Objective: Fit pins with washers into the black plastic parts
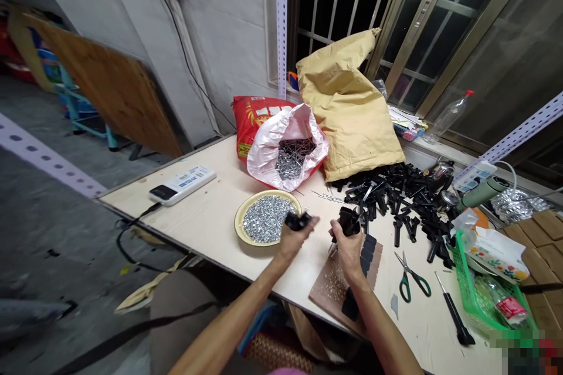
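My left hand [294, 238] is closed around a small black plastic part [298, 221], just right of a yellow-rimmed bowl [240, 233] of small silvery metal pieces [266, 220]. It is slightly blurred. Fingers of my right hand [350, 249] grip another black plastic part [349, 220] above a brown board [323, 287]. Pale crumbs lie on that board, and a row of black pieces [368, 252] runs along it beside my right wrist. A large pile of black plastic parts [396, 193] spreads behind and right of my right hand.
An open red bag [248, 123] of screws or nails [292, 158] stands behind the bowl, beside a tan paper sack [352, 123]. Scissors [407, 278], a black-handled screwdriver [456, 313] and a green basket [468, 281] lie right. A white power bank [182, 184] is left.
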`<act>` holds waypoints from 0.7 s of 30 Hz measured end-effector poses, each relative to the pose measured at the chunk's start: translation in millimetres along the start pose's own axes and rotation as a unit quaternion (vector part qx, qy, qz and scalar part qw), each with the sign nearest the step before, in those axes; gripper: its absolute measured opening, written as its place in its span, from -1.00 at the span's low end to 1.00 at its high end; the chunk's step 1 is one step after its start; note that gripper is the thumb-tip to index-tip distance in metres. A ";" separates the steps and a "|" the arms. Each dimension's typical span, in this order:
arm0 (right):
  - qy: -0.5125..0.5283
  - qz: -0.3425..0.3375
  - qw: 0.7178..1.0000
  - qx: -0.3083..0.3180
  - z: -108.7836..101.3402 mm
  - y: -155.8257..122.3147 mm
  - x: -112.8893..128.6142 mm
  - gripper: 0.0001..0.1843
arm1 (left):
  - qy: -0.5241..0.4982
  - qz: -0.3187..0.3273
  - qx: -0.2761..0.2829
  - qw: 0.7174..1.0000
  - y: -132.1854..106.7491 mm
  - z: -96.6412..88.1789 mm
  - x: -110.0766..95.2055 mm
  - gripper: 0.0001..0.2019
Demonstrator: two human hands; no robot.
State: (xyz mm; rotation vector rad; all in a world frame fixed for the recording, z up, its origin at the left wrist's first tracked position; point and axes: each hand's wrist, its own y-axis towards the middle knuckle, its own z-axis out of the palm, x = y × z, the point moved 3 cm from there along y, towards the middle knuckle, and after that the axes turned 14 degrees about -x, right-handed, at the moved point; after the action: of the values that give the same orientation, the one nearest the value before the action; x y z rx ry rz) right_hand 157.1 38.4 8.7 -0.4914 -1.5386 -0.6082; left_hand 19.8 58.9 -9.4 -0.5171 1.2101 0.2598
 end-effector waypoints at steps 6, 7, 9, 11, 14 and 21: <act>-0.017 -0.028 0.999 0.006 -1.0 -0.6 7.2 -0.68 | 0.033 0.047 0.035 0.998 -6.9 -2.9 0.2 -0.64; -0.022 -0.030 0.999 0.006 -1.4 -0.4 7.3 -0.69 | 0.037 0.054 0.039 0.997 -7.7 -4.4 1.0 -0.65; -0.032 -0.026 0.999 0.013 -1.8 -0.4 6.7 -0.70 | 0.030 0.057 0.036 0.997 -7.3 -7.4 3.2 -0.65; -0.040 -0.019 0.999 0.019 -2.0 -0.9 6.1 -0.70 | 0.005 0.039 0.024 0.999 -4.3 -9.3 5.7 -0.65; -0.045 -0.006 0.999 0.024 -1.3 -2.4 5.5 -0.69 | -0.054 -0.016 0.033 0.998 1.5 -7.9 6.3 -0.62; -0.017 0.031 0.998 0.046 4.5 -3.7 1.2 -0.65 | -0.096 -0.046 0.093 0.990 2.6 -5.1 -2.6 -0.66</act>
State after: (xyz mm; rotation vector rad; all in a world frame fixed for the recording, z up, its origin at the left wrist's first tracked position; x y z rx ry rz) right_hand 151.2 38.4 9.5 -0.4803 -1.5702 -0.4820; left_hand 13.5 58.8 -8.9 -0.3740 1.0088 0.1138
